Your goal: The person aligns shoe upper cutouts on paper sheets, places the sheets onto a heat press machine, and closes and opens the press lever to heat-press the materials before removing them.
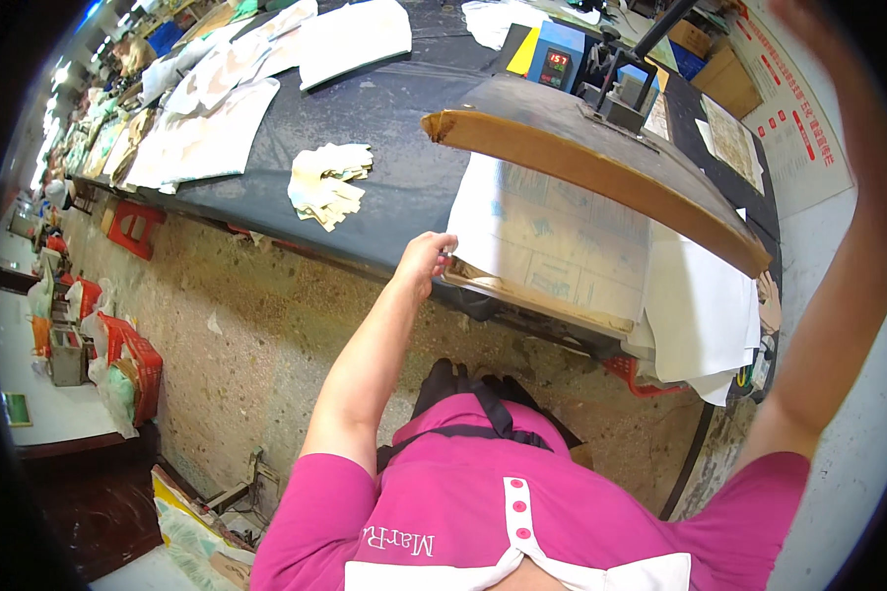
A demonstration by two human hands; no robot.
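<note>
In front of me is a heat press, its flat upper plate [581,148] raised at a tilt over the lower bed. A pale translucent sheet with faint printed shapes [562,241] covers the bed, with white cloth [478,202] showing at its left side. My left hand [426,258] is closed at the bed's near left corner, beside the cloth; what its fingertips pinch is hidden. My right arm is raised high at the right, and the right hand [803,20] is blurred and cut off by the upper edge. The press's dark lever [665,28] rises left of it.
Cream gloves [329,184] lie on the black table [389,128] left of the press. White printed pieces [207,128] cover the far left. White sheets [702,305] overhang the right front edge. A blue control box with a red display [556,57] stands behind. Red baskets [140,360] sit at left.
</note>
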